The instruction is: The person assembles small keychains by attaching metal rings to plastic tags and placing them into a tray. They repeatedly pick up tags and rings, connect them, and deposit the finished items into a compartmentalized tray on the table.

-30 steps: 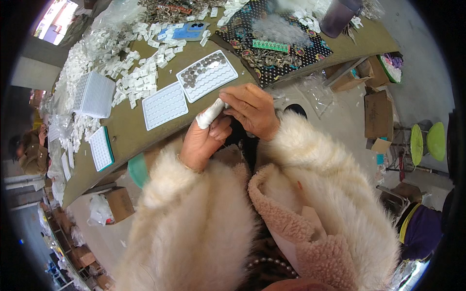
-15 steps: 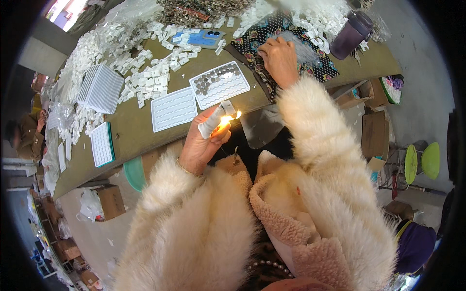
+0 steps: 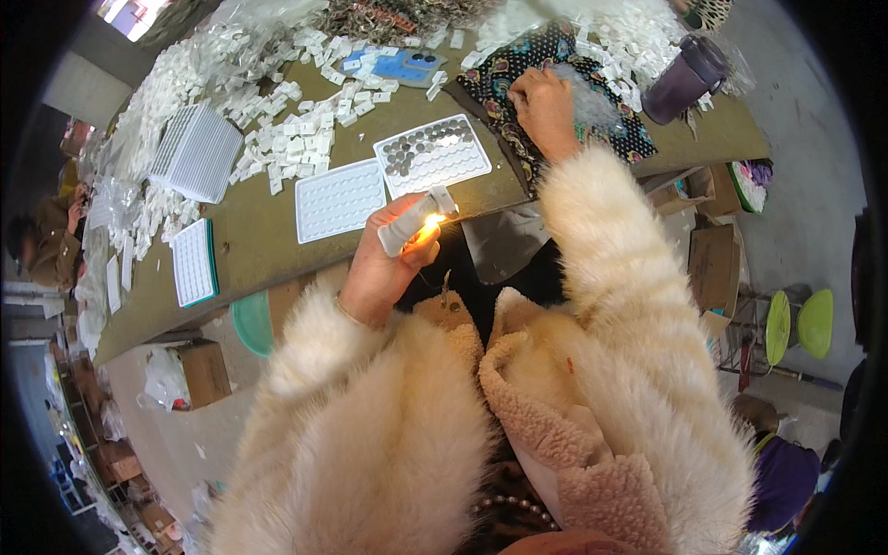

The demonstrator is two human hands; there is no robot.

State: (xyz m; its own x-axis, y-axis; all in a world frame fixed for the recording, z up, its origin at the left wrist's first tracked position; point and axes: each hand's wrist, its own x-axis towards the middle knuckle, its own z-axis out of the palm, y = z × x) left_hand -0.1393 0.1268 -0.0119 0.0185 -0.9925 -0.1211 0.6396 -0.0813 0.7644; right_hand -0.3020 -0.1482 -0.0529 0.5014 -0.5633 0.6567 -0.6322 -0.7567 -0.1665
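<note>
My left hand is closed around a small white plastic light. It glows yellow near my fingertips, in front of the table's near edge. My right hand rests over a dark patterned cloth, its fingers bent together. Whatever is between those fingertips is too small to make out. Beside it on the cloth lies a heap of clear plastic bits. Between my hands sits a white tray partly filled with round silver button cells. A second white tray with bare pockets adjoins it on the left.
Loose white plastic pieces spread over the table. A stack of white trays stands left, near another tray. A blue piece lies farther back. At right stands a dark bottle. Another person sits far left.
The whole view has shifted slightly. The white light in my left hand has turned a little, and its glow looks smaller. My right hand stays at the cloth, its fingers drawn closer together.
</note>
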